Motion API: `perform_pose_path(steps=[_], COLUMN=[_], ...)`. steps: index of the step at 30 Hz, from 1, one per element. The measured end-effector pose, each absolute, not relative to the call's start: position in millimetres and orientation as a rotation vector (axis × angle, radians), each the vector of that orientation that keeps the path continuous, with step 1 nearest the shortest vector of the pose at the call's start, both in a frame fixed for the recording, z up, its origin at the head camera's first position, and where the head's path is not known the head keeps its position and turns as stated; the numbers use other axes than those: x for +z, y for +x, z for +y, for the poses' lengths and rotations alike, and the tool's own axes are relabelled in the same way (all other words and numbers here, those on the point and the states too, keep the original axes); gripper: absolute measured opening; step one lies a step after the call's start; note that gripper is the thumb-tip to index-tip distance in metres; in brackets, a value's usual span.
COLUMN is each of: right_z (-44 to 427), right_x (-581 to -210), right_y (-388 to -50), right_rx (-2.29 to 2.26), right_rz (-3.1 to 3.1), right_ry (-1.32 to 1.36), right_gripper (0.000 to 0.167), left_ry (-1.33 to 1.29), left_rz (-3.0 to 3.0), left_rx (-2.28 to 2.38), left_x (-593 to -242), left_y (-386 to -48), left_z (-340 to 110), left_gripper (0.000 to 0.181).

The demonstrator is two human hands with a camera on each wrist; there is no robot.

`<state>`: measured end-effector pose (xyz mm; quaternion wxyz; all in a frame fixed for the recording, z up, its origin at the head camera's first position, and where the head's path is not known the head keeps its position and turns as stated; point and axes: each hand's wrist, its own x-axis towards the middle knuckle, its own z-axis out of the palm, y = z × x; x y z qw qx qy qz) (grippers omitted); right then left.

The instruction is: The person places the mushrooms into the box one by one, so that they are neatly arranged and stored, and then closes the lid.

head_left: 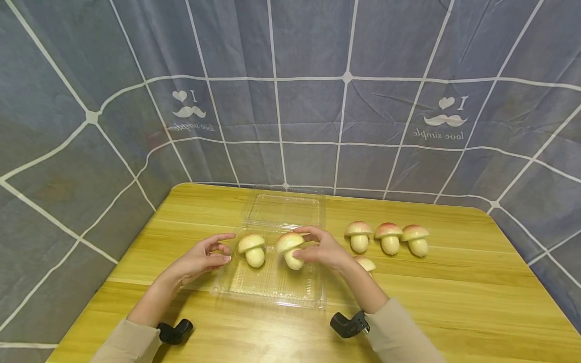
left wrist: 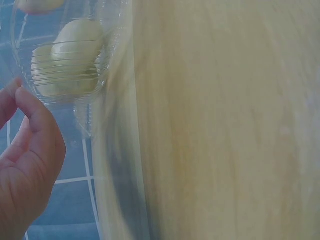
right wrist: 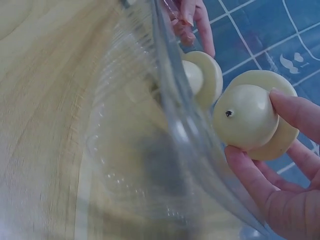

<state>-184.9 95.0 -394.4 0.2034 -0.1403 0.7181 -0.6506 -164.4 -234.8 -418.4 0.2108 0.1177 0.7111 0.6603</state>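
My right hand (head_left: 324,249) holds a mushroom-shaped piece (head_left: 289,243) by its cap and stem over the right half of a clear plastic container (head_left: 272,297). In the right wrist view, thumb and fingers pinch that cream piece (right wrist: 247,117) from both sides. Another mushroom-shaped piece (head_left: 254,256) sits in the container's left half. Beside the container's left rim is my left hand (head_left: 197,259), its fingers loosely bent; whether they touch the plastic is unclear. The left wrist view shows this hand (left wrist: 32,160) below the see-through wall (left wrist: 65,75).
The container's lid (head_left: 286,209) lies folded back behind it. Three mushroom-shaped pieces with reddish caps (head_left: 390,238) stand in a row on the wooden table (head_left: 454,292) to the right. A further one (head_left: 365,262) is partly behind my right forearm. A grey-blue curtain (head_left: 313,111) surrounds the table.
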Motion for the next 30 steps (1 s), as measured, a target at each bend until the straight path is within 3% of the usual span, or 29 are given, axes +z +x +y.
perform_pose_path(steps=[30], right_z=[60.2], right_x=[-414.0], right_y=[-185.1], right_rx=[-1.831], right_rz=[2.017], right_ry=[-0.258], right_gripper=[0.057], left_ry=[0.329], left_rz=[2.01], left_rx=[1.812], left_x=[-418.4], left_y=[-163.1], left_z=[-233.1], left_gripper=[0.066])
